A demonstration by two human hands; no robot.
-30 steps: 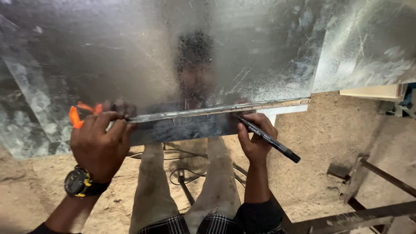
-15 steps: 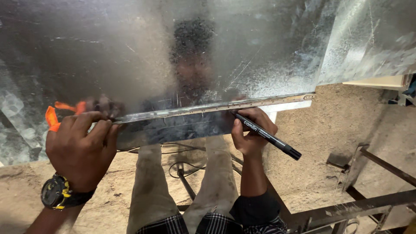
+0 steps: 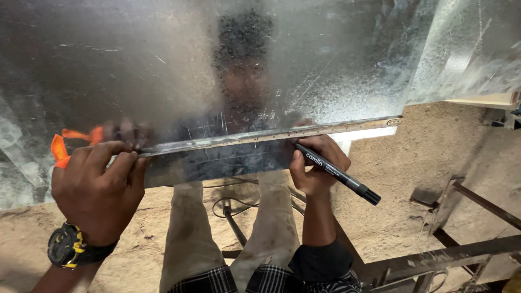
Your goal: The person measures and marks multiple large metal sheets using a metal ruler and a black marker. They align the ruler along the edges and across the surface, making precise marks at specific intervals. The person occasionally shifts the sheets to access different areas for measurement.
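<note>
The right hand (image 3: pixel 317 168) is closed around a black marker (image 3: pixel 336 172), tip up against the lower edge of a long steel ruler (image 3: pixel 271 135), cap end pointing down and to the right. The left hand (image 3: pixel 100 187) lies palm down with fingers curled onto the ruler's left end, pressing it flat; it holds nothing else that can be seen. A black wristwatch with yellow marks (image 3: pixel 70 247) sits on that wrist.

The ruler lies across a big galvanised metal sheet (image 3: pixel 163 65), near its front edge, running slightly uphill from left to right. The sheet fills the upper part of the view and reflects the person blurrily. Just beyond the left hand's knuckles, orange tool handles (image 3: pixel 62 146) lie on the sheet, partly hidden by the fingers.

Below the sheet's edge are the person's dusty trousers (image 3: pixel 190 233), a dark cable (image 3: pixel 228 209) looped on the sandy floor (image 3: pixel 401 179), and a rusty metal frame (image 3: pixel 450 252) at lower right. Both forearms reach up from the bottom of the view, the right wrist bent back toward the ruler.
</note>
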